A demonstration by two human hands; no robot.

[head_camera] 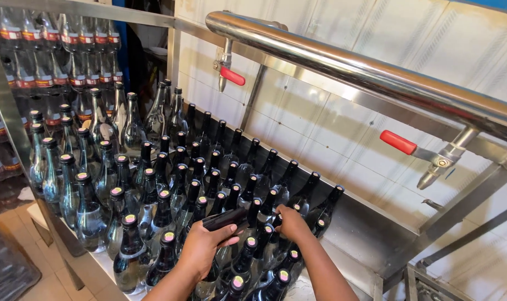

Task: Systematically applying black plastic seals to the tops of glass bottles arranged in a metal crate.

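Observation:
My left hand (202,245) grips a dark glass bottle (227,218) that lies sideways above a crowd of upright bottles. My right hand (291,223) rests on the black caps of the dark bottles (276,195) at the right end of the group, fingers curled around one neck. Several dark filled bottles with black caps stand in rows on a steel counter (370,234). To the left stand clear bottles (92,189) with pale round caps.
A thick steel pipe (348,58) runs overhead with two red-handled taps (231,75) (398,142). White tiled wall (320,128) lies behind. Shelves of labelled clear bottles (58,50) fill the back left. Tiled floor (42,278) shows at the lower left.

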